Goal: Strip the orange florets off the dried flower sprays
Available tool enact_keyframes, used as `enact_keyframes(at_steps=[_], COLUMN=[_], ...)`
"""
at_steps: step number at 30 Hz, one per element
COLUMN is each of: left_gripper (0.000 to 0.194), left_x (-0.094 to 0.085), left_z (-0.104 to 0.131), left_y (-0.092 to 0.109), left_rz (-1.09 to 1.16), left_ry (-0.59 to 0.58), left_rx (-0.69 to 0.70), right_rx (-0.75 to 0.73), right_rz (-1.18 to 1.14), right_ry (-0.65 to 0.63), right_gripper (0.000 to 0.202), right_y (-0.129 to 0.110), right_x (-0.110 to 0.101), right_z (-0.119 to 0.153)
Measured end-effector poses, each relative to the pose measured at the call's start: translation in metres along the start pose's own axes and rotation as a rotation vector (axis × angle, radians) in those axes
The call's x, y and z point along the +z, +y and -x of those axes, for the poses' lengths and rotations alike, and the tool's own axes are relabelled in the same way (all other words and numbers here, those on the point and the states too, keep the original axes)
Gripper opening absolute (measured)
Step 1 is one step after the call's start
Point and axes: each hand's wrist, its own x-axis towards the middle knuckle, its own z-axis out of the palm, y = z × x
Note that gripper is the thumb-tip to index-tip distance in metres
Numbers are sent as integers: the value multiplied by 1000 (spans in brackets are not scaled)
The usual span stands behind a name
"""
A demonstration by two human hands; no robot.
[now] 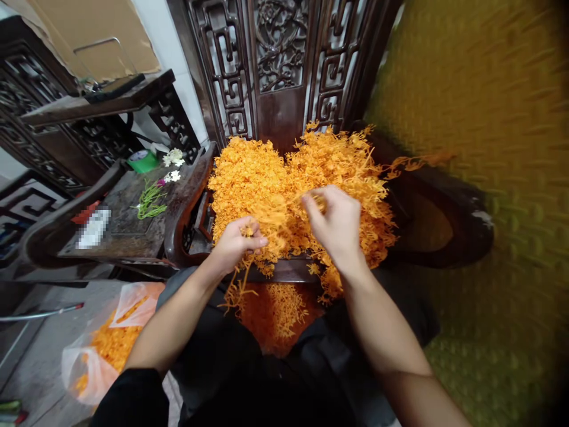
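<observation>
Two heaps of small orange plastic-like pieces, a left heap point(246, 172) and a right heap point(342, 160), cover the seat of a carved dark wood chair. My left hand point(240, 240) is closed on some orange pieces at the front of the left heap, with thin orange strands hanging below it. My right hand point(335, 222) is pinched on orange pieces in front of the right heap. Blurred orange bits show between the two hands. Below the seat edge, between my legs, more orange pieces lie in a reddish container point(258, 323).
At left, a dark wooden chair seat point(128, 237) bears green tape point(142, 161), green stems point(151, 200) and white flower pieces point(173, 157). A plastic bag point(89, 367) of orange pieces lies on the floor. A yellow-green woven surface point(498, 237) fills the right side.
</observation>
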Motion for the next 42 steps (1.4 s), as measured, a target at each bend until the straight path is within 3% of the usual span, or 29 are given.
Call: enact_keyframes(at_steps=[3, 5, 11, 15, 18, 20, 22, 24, 25, 30, 35, 37, 39, 40, 42], left_gripper=[60, 58, 59, 55, 51, 50, 49, 45, 43, 33, 25, 22, 20, 22, 28], left_x=[-3, -5, -11, -16, -17, -17, -18, -20, -21, -26, -27, -28, -28, -28, -27], left_z=[0, 0, -2, -1, 2, 7, 13, 17, 18, 18, 19, 20, 20, 21, 21], left_y=[4, 7, 7, 6, 8, 9, 12, 14, 14, 16, 17, 17, 15, 15, 15], left_rz=[-24, -29, -77, -100, -93, -87, -98, -127, -149, -307, -453, -503, -538, -546, -532], left_ry=[-11, -8, -58, -95, -107, -137, -172, -194, -194, -231, -339, -341, -329, -326, -337], left_rx=[-68, -85, -6, 45, 67, 45, 13, 3, 7, 10, 50, 62, 77, 83, 73], right_rx=[118, 178, 451, 452, 347, 202, 136, 182, 242, 552, 649, 623, 522, 476, 441], right_rz=[91, -40, -614, -616, -487, -291, -53, 12, -70, -767, -874, -849, -725, -638, -495], right_ry=[236, 229, -152, -277, -372, -261, -11, 163, 166, -244, -627, -744, -772, -724, -468], right_gripper=[24, 18, 21, 53, 44, 29, 24, 21, 21, 39, 64, 65, 55, 48, 40], right_y=[21, 23, -7, -7, 6, 19, 30, 36, 35, 10, -10, -15, -16, -14, -6], right_x=[2, -1, -9, -4, 8, 18, 25, 27, 25, 12, 2, -2, -3, -2, 4], right_z=[-5, -6, -1, 2, 2, 0, -2, -4, -4, -2, -3, -3, -3, -3, -5])
